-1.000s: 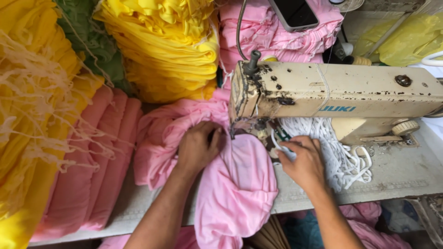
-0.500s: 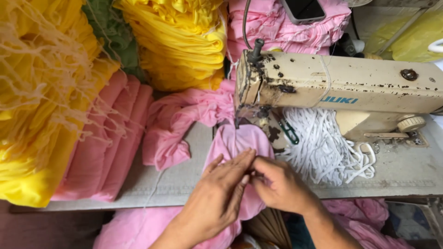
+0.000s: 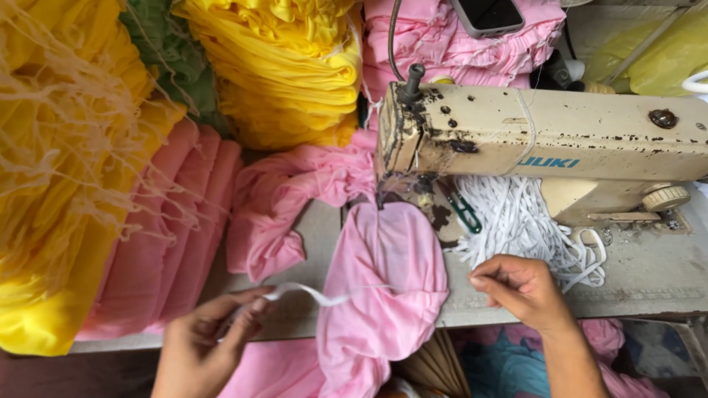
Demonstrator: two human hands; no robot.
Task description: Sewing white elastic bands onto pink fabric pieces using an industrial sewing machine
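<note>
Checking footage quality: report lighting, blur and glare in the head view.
Head view: soft, even daylight, faint shadows under the sewing machine; left hand and white strip slightly motion-blurred; right hand and pink cloth sharp; mild reflection on the phone.

We see soft matt pink cloth point(image 3: 387, 280) at six o'clock, a chipped, grimy enamelled metal sewing machine point(image 3: 546, 140) at two, and frayed yellow fabric point(image 3: 66, 162) at nine.
</note>
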